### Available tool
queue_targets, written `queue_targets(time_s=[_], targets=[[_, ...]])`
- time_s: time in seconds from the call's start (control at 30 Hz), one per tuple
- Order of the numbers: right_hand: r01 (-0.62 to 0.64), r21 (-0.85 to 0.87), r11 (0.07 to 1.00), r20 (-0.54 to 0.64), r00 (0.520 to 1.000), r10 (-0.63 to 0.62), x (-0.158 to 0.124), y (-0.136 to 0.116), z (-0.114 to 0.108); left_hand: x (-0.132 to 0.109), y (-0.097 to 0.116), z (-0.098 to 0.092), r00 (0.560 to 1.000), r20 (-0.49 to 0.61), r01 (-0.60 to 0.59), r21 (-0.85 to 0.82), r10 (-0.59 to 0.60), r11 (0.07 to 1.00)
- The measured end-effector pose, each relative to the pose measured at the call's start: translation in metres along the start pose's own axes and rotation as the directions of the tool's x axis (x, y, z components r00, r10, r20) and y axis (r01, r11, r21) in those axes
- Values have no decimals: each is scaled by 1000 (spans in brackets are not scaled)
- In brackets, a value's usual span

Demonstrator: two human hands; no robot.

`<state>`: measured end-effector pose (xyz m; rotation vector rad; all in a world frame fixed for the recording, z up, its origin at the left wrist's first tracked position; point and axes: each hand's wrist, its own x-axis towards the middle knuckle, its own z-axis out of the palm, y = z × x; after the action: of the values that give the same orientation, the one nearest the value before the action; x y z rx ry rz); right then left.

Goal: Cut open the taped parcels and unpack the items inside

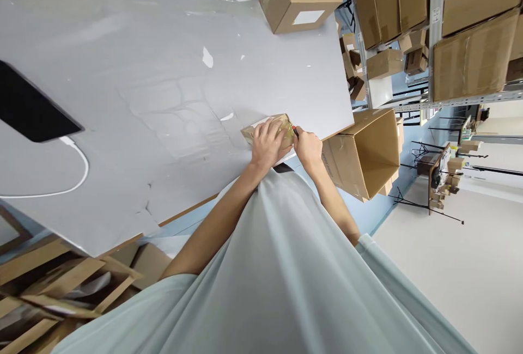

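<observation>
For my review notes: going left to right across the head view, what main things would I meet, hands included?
Black flat device → upper white scrap → left hand → right hand → large open carton → big taped carton on the shelf.

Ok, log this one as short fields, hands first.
Left hand: laid over a small taped box
Right hand: gripping a red-and-black tool at the box's side; type unclear
Surface: pale grey table
Also on table: larger box, black flat device, white cable
Beside table: open carton
</observation>
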<state>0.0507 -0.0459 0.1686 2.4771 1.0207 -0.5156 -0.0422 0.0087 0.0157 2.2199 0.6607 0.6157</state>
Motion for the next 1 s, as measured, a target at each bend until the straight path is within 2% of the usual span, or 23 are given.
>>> queue_targets(time_s=[0.1,0.2,0.3,0.5,0.77,1.0], targets=[[-21,-14,1000,-11,1000,21,-2,-2,3,0,2,-3,1000,8,11,4,-11,1000],[-38,-17,999,3,999,38,-8,-1,6,0,5,-6,998,65,20,-6,-19,1000],[-49,-19,999,20,999,50,-13,3,7,0,7,-9,992,129,2,-31,2,1000],[-95,-5,995,28,995,95,-22,11,14,0,7,-11,984,176,-28,-25,32,999],[-79,1,997,9,997,79,-7,8,25,2,6,-10,989,147,-22,-10,24,1000],[-105,4,994,27,994,105,-6,12,29,1,10,-10,987,153,-44,2,43,999]])
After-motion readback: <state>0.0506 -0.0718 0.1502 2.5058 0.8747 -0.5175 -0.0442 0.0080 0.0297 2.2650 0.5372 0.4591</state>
